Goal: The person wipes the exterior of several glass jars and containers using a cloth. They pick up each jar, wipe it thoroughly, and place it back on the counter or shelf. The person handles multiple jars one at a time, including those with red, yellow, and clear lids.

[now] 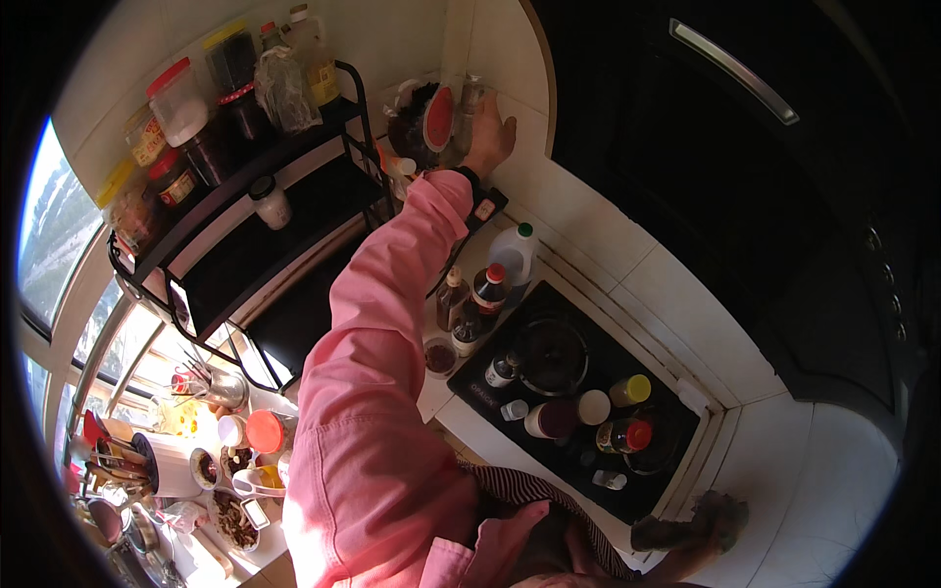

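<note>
My left hand (pixel 489 138) reaches into the far corner, beside a clear container (pixel 470 95) and a red oval-topped item (pixel 439 119). Its fingertips are partly hidden, so its grip is unclear. At the lower right, my right hand (pixel 687 564) holds a dark grey cloth (pixel 695 520) near the tiled wall. Between my hands lies a black cooktop (pixel 485 376) bearing a dark bottle (pixel 502 369), a red-lidded jar (pixel 637 435), a yellow-lidded jar (pixel 630 390) and small shakers.
A black metal rack (pixel 253 187) with jars and bottles stands at upper left. Sauce bottles (pixel 490 290) and a green-capped plastic jug (pixel 514 253) stand beside the cooktop. Bowls of food (pixel 235 520) and a utensil holder (pixel 226 388) are at lower left. A dark cabinet (pixel 706 184) hangs at right.
</note>
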A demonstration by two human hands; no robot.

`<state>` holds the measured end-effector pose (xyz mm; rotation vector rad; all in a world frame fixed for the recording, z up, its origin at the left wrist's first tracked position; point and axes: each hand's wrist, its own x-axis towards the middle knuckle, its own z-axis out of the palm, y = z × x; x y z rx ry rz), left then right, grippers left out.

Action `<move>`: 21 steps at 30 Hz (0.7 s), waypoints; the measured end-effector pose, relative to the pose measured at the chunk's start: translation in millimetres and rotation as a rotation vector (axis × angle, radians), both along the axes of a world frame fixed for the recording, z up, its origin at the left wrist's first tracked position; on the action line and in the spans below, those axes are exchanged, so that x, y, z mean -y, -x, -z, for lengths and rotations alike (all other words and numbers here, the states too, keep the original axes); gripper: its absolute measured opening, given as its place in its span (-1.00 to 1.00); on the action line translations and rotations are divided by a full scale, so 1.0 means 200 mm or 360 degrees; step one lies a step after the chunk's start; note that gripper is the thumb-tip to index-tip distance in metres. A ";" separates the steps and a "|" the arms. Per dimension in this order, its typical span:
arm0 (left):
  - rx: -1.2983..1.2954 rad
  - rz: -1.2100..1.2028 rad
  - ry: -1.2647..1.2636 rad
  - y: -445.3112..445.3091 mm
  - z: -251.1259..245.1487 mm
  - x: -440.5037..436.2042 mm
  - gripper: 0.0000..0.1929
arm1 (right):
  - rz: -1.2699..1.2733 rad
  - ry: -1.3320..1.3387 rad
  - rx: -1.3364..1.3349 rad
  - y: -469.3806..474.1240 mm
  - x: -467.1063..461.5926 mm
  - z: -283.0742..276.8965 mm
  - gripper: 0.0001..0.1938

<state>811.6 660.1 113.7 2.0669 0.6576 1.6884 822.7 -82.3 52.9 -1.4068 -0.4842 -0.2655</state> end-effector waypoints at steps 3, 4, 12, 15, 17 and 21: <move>-0.0093 -0.0006 0.0255 -0.12 0.04 -0.45 -0.15 | 0.0016 0.0260 0.0632 0.03 -0.12 -0.09 -0.60; -0.0074 -0.0111 0.0246 -0.16 0.06 -0.55 -0.12 | 0.0042 0.0301 0.0751 0.05 -0.15 -0.11 -0.59; 0.0056 -0.0349 0.0504 -0.33 0.14 -0.86 -0.28 | 0.0233 0.0603 0.1127 0.13 -0.31 -0.32 -0.65; 0.0015 -0.0411 0.0624 -0.33 0.14 -0.87 -0.36 | 0.0250 0.0765 0.1163 0.16 -0.33 -0.31 -0.63; 0.0038 -0.0413 0.0660 -0.32 0.13 -0.83 -0.42 | 0.0208 0.0483 0.0767 0.16 -0.32 -0.26 -0.61; 0.0227 -0.0010 0.0557 -0.22 0.08 -0.71 -0.40 | 0.0121 -0.0107 -0.0218 0.12 -0.24 -0.11 -0.47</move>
